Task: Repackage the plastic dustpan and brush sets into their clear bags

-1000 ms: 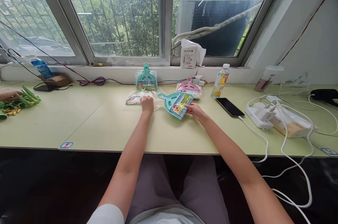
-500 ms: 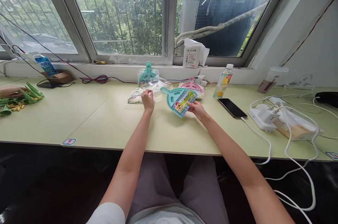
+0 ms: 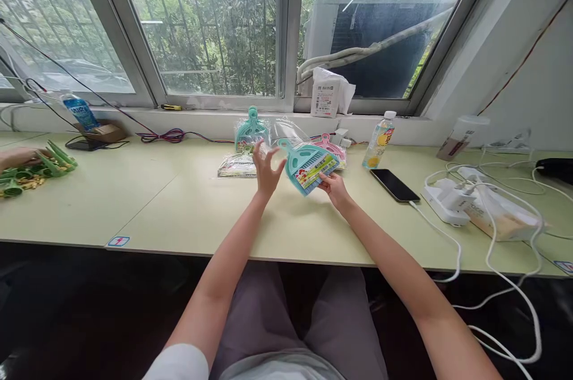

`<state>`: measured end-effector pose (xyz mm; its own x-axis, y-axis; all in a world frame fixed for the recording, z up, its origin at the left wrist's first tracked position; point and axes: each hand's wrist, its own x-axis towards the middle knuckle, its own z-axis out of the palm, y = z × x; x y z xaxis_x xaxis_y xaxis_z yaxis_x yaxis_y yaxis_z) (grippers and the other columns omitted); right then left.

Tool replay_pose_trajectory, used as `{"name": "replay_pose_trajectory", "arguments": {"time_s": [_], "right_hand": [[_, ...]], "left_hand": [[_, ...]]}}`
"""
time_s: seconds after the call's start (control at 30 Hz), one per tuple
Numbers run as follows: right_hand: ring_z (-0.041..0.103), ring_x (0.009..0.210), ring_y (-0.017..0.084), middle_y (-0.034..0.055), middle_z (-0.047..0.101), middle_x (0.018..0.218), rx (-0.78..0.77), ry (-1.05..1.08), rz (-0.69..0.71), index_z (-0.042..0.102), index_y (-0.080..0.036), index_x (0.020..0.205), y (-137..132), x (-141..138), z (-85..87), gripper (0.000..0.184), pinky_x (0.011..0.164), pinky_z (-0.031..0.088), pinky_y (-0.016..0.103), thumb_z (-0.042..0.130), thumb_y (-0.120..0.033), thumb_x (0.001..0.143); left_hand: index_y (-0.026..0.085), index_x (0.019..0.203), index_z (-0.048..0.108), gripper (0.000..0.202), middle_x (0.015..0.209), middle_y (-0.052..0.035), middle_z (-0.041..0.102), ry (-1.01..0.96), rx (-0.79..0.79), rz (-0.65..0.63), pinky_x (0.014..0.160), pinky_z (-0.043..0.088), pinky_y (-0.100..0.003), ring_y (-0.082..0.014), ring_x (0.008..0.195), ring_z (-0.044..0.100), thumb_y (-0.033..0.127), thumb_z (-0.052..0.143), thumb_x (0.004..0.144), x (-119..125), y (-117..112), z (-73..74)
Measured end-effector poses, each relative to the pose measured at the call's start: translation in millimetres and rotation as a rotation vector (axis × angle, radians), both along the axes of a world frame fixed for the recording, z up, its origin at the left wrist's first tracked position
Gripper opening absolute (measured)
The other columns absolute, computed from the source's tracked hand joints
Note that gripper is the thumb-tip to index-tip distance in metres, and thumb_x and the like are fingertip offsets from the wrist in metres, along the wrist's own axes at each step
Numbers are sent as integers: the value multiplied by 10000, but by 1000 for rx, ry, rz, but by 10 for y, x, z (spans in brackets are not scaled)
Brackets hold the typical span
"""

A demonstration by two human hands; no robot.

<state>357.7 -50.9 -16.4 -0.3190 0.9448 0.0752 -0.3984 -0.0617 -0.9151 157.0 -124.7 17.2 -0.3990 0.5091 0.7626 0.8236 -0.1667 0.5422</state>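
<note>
mint-green plastic dustpan set with blue bristles and a printed label (image 3: 313, 169) is held tilted above the pale yellow-green tabletop (image 3: 179, 213), its handle directed toward the upper left. the lower right edge of the set is pinched by the right hand (image 3: 333, 187), whose fingers are closed on it. the left hand (image 3: 267, 172) is positioned just beside the set's left edge, with fingers spread and thumb held apart, and is empty of the set; contact with the clear plastic wrapper (image 3: 287, 128) behind it cannot be determined. a pale green wrapped set (image 3: 236, 166) is laid flat behind the left hand. a teal-green wrapped set (image 3: 251, 129) is stood upright near the wall. a pink plastic dustpan set (image 3: 336, 151) is partly covered by the held set. to the right, a clear white-capped bottle (image 3: 378, 140) and a black rectangular phone (image 3: 394, 185) are placed, the phone being connected to a white cable (image 3: 441, 234).
</note>
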Motion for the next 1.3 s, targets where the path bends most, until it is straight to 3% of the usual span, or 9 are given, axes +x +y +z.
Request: {"name": "replay_pose_trajectory", "arguments": {"time_s": [0.07, 0.13, 0.2, 0.33, 0.43, 0.6, 0.7, 1.07, 1.3], "right_hand": [[710, 854, 188, 31, 737, 917, 14, 34, -46, 628, -191, 881, 38, 25, -5, 199, 851, 596, 360, 758, -230, 734], [705, 899, 195, 28, 734, 938, 31, 56, -70, 619, -203, 887, 71, 51, -7, 225, 867, 592, 363, 766, -258, 726], [700, 924, 205, 30, 731, 950, 43, 70, -78, 615, -209, 891, 89, 68, -5, 248, 869, 593, 370, 775, -280, 715], [697, 930, 221, 33, 729, 950, 62, 82, -54, 622, -207, 880, 82, 63, 1, 289, 851, 599, 384, 800, -310, 678], [701, 902, 224, 37, 730, 934, 72, 51, -22, 632, -199, 878, 54, 48, 10, 315, 834, 602, 397, 817, -327, 657], [700, 873, 222, 51, 732, 935, 104, 36, 23, 660, -180, 872, 11, 32, 30, 342, 814, 605, 387, 828, -360, 634], [694, 891, 227, 50, 732, 936, 116, 60, -9, 666, -180, 845, 5, 26, 32, 336, 809, 607, 381, 833, -370, 624], [664, 985, 237, 30, 725, 953, 100, 154, -99, 664, -201, 818, -11, -29, 63, 346, 887, 576, 402, 857, -333, 562], [660, 986, 239, 31, 723, 956, 124, 169, -97, 660, -200, 820, 16, -24, 49, 359, 880, 575, 410, 854, -358, 562]], "left_hand": [[271, 1388, 386, 626, 1559, -115, 158, -128, 36, 115, 1119, 304, -464, -294, 1467, 120, 457, 627, 841, -1, -4, 32], [289, 1480, 180, 731, 1572, -125, 123, -330, 50, 95, 1096, 353, -441, -273, 1467, 150, 487, 553, 884, -49, 46, 28], [283, 1490, 123, 681, 1561, -132, 183, -592, -2, -137, 1053, 413, -390, -248, 1423, 297, 492, 453, 933, -123, 129, -7], [212, 1407, 356, 552, 1432, -165, 442, -1050, -197, -729, 969, 479, -340, -231, 1233, 550, 478, 453, 934, -215, 254, -95], [209, 1314, 494, 523, 1280, -127, 593, -1107, -191, -914, 934, 493, -329, -211, 1106, 625, 436, 606, 856, -191, 254, -122], [228, 1285, 553, 614, 1028, -36, 696, -1028, -214, -975, 853, 506, -290, -139, 870, 664, 396, 751, 728, -116, 212, -126], [211, 1222, 598, 585, 978, -39, 705, -980, -283, -1019, 844, 508, -295, -149, 868, 665, 439, 760, 709, -80, 211, -147], [225, 1240, 513, 675, 1220, -90, 644, -901, -279, -1047, 957, 469, -449, -263, 1118, 610, 424, 804, 664, 147, 153, -154], [222, 1234, 506, 676, 1290, -118, 600, -906, -443, -1054, 951, 474, -474, -295, 1165, 580, 437, 803, 667, 312, 93, -198]]}}
